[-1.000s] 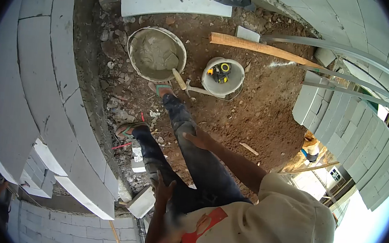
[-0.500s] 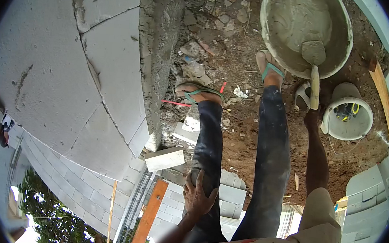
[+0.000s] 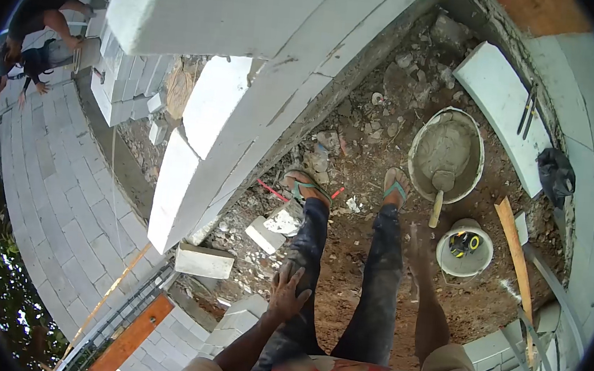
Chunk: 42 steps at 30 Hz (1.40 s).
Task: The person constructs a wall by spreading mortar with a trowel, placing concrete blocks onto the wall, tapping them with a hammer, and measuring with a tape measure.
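Observation:
My left hand (image 3: 289,294) rests on my left thigh with its fingers spread. My right hand (image 3: 420,247) hangs beside my right leg, smeared by motion; whether it holds anything is unclear. Close to it is the wooden handle of a trowel (image 3: 437,208), whose blade lies in grey wet mortar (image 3: 444,147) in a round tub (image 3: 481,159). To the right of that hand stands a smaller pale bucket (image 3: 444,259) holding yellow and black items (image 3: 464,244). My sandaled feet are on the rubble floor near the tub.
A block wall (image 3: 277,85) runs diagonally along my left. Loose blocks (image 3: 204,261) lie beside it. At the back right are a white panel (image 3: 503,112) with dark tools, a black bag (image 3: 555,176) and a wooden plank (image 3: 517,258). Other people (image 3: 42,29) are beyond the wall.
The view has swung and drawn back. My right hand rose from my leg toward the trowel handle and is now slightly below it. My left hand stays on my thigh.

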{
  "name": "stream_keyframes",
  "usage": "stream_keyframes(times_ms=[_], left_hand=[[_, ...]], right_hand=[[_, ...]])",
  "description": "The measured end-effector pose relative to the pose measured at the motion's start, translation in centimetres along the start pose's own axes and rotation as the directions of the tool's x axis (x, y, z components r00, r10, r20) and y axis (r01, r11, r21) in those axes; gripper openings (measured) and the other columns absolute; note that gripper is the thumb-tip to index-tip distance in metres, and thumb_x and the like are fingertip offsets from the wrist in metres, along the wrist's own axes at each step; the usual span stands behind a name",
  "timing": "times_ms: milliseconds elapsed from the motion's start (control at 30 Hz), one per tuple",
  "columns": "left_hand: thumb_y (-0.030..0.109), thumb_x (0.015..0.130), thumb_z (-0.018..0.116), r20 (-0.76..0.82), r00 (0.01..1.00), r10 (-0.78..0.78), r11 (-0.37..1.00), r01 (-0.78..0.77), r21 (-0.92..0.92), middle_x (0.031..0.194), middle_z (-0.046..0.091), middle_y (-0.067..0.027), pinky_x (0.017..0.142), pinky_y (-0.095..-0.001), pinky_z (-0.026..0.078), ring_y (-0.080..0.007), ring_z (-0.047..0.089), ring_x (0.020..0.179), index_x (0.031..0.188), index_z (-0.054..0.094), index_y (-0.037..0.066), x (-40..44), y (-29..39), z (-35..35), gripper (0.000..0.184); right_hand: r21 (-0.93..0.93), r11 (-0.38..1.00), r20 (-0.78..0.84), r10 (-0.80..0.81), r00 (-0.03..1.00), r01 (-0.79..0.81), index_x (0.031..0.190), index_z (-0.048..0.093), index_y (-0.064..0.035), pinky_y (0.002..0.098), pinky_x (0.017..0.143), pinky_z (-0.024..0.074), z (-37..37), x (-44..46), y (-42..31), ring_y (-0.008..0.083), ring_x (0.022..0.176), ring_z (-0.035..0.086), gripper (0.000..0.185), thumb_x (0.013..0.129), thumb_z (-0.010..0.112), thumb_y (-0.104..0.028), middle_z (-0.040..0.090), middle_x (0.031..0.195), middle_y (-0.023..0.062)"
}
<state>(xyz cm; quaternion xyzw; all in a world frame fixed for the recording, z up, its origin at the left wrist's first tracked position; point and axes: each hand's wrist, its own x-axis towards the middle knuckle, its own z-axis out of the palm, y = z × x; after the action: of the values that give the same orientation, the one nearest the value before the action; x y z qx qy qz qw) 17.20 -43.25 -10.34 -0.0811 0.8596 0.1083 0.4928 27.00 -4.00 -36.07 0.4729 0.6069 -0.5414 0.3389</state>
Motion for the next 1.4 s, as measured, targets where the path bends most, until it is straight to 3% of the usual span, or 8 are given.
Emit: stream_keyframes(times_ms=[100, 200, 300, 467, 767, 900, 1167, 1400], left_hand=[[0.035, 0.092, 0.078, -0.145, 0.986, 0.083, 0.972, -0.112, -0.207, 0.167, 0.04, -0.0239, 0.127, -0.0556, 0.031, -0.0454, 0.037, 0.153, 0.163, 0.044, 0.012, 0.4, -3.4, -3.1, 0.081], [0.023, 0.092, 0.076, -0.525, 0.851, 0.027, 0.971, -0.146, -0.187, 0.166, 0.04, -0.0248, 0.124, -0.0554, 0.033, -0.0457, 0.039, 0.152, 0.163, 0.039, 0.006, 1.0, -3.1, -11.8, 0.082], [0.014, 0.086, 0.082, -0.752, 0.658, -0.046, 0.976, -0.132, -0.176, 0.174, 0.028, -0.0223, 0.127, -0.0591, 0.025, -0.0437, 0.027, 0.16, 0.167, 0.033, 0.01, 1.3, -3.6, -22.6, 0.094], [0.018, 0.079, 0.091, -0.806, 0.589, -0.059, 0.993, -0.049, -0.108, 0.177, 0.022, -0.0152, 0.123, -0.0712, 0.029, -0.0443, 0.022, 0.162, 0.172, 0.024, 0.022, 3.4, -8.3, -33.2, 0.114], [0.016, 0.095, 0.072, -0.545, 0.812, -0.209, 0.953, 0.045, -0.298, 0.174, 0.03, -0.0078, 0.113, -0.0865, 0.032, -0.0386, 0.023, 0.163, 0.17, 0.027, 0.027, 8.2, -12.8, -33.0, 0.088], [0.004, 0.096, 0.065, -0.658, 0.704, -0.266, 0.949, 0.072, -0.306, 0.172, 0.034, -0.0075, 0.109, -0.0885, 0.034, -0.0381, 0.022, 0.163, 0.168, 0.032, 0.026, 10.5, -12.4, -31.6, 0.083], [-0.001, 0.097, 0.062, -0.641, 0.684, -0.348, 0.915, 0.097, -0.392, 0.171, 0.037, -0.0069, 0.114, -0.087, 0.03, -0.0353, 0.022, 0.164, 0.167, 0.035, 0.026, 8.8, -11.2, -32.4, 0.08], [0.005, 0.103, 0.057, -0.576, 0.713, -0.401, 0.873, 0.107, -0.475, 0.172, 0.038, -0.0037, 0.118, -0.0864, 0.025, -0.0304, 0.02, 0.166, 0.164, 0.042, 0.03, 8.4, -11.0, -32.8, 0.068]], right_hand=[[-0.244, 0.968, 0.062, 0.068, 0.996, -0.051, 0.128, 0.062, -0.0031, 0.0382, 0.046, 0.049, -2.6, -6.3, -6.7, 0.0178, 0.065, 0.064, 0.04, 0.092, 0.073, -0.014, 0.064, 0.077, 0.0076], [-0.709, 0.661, 0.111, -0.24, 0.964, 0.246, 0.123, 0.064, 0.007, 0.0596, 0.088, 0.0541, -4.4, -13.7, -15.1, 0.0531, 0.096, 0.07, 0.048, 0.098, 0.068, -0.034, 0.073, 0.098, 0.033], [-0.891, 0.323, 0.137, -0.478, 0.867, 0.319, 0.125, 0.065, 0.0052, 0.0553, 0.081, 0.0559, -5.0, -18.8, -19.4, 0.0445, 0.09, 0.075, 0.049, 0.101, 0.067, -0.037, 0.074, 0.092, 0.0276], [-0.604, 0.706, 0.163, -0.346, 0.924, 0.371, 0.117, 0.068, 0.0018, 0.0384, 0.072, 0.0544, 1.4, -38.9, -40.5, 0.0197, 0.078, 0.071, 0.045, 0.104, 0.071, -0.041, 0.073, 0.086, 0.0153], [-0.507, 0.234, 0.473, -0.729, 0.495, 0.829, 0.147, 0.056, -0.0042, 0.0282, 0.064, 0.0527, 17.4, -52.9, -67.8, 0.0093, 0.071, 0.06, 0.048, 0.105, 0.068, -0.025, 0.067, 0.093, 0.0046], [-0.516, -0.306, 0.704, -0.684, 0.192, 0.8, 0.161, 0.047, -0.0147, 0.0474, 0.1, 0.0558, 25.1, -42.7, -77.6, 0.0379, 0.115, 0.073, 0.059, 0.11, 0.06, -0.04, 0.073, 0.131, 0.0237], [-0.679, -0.33, 0.718, -0.112, 0.687, 0.656, 0.161, 0.051, -0.0115, 0.0406, 0.063, 0.0574, 40.3, -22.1, -81.8, 0.0227, 0.067, 0.07, 0.061, 0.103, 0.064, -0.025, 0.075, 0.086, 0.0144], [-0.698, -0.06, 0.716, -0.023, 0.698, 0.714, 0.126, 0.071, -0.0017, 0.0341, 0.045, 0.0421, 41.9, -14.4, -76.0, 0.0133, 0.05, 0.053, 0.035, 0.098, 0.067, -0.023, 0.06, 0.067, 0.0002]])
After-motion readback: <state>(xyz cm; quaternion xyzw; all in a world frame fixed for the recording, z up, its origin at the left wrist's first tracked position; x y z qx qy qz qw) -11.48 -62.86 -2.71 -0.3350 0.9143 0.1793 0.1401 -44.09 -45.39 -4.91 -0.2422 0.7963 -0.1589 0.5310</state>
